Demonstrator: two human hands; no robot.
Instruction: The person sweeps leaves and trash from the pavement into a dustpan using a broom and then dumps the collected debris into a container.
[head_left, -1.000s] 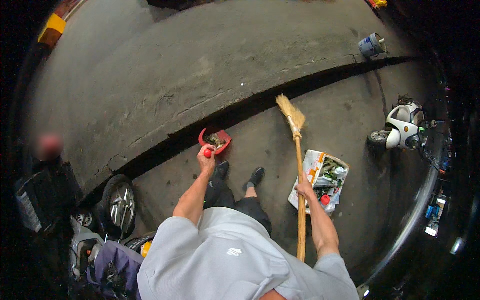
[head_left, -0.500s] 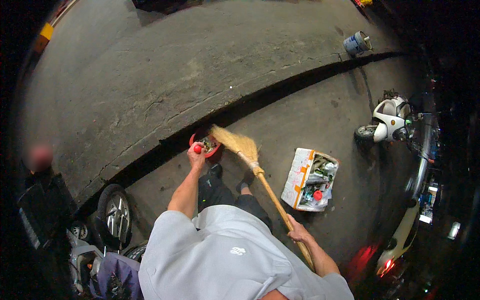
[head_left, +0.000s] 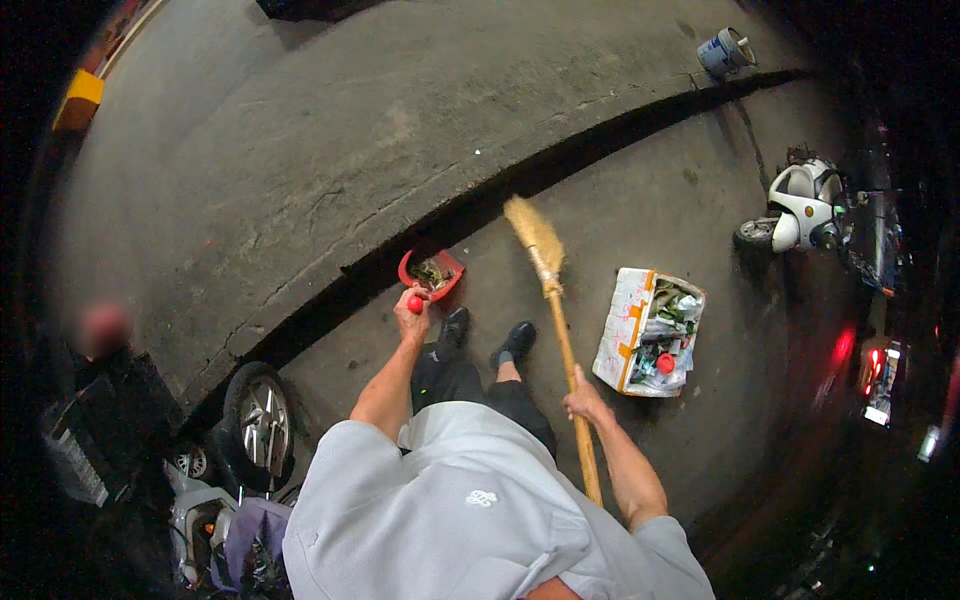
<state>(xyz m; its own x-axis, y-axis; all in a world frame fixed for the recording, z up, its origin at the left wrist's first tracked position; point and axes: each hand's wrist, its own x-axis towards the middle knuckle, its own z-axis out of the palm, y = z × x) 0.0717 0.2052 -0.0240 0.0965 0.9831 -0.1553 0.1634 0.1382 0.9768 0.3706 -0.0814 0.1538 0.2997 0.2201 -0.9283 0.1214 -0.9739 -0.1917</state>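
My left hand [head_left: 411, 316] is closed round the red-topped handle of a red dustpan [head_left: 452, 276], which holds leafy litter and rests on the ground by the dark foot of a raised kerb. In my right hand [head_left: 586, 400] is the wooden shaft of a long straw broom [head_left: 564, 337]. The broom's bristles [head_left: 533, 226] are off to the right of the dustpan, apart from it, near the kerb's shadowed edge. Right of the broom stands a white foam box [head_left: 618, 335] with orange tape, filled with bottles, greens and plastic waste.
A raised concrete slab [head_left: 330, 150] runs diagonally across, with a paint bucket [head_left: 725, 52] at its far right edge. A white scooter [head_left: 803, 208] is parked at right. At left are a motorbike wheel [head_left: 262, 425] and another person [head_left: 105, 430] in dark clothes.
The broom head has swung away from the dustpan to the right, and its shaft now stands steeper. My right hand has moved up and a little left. The dustpan remains beside the kerb.
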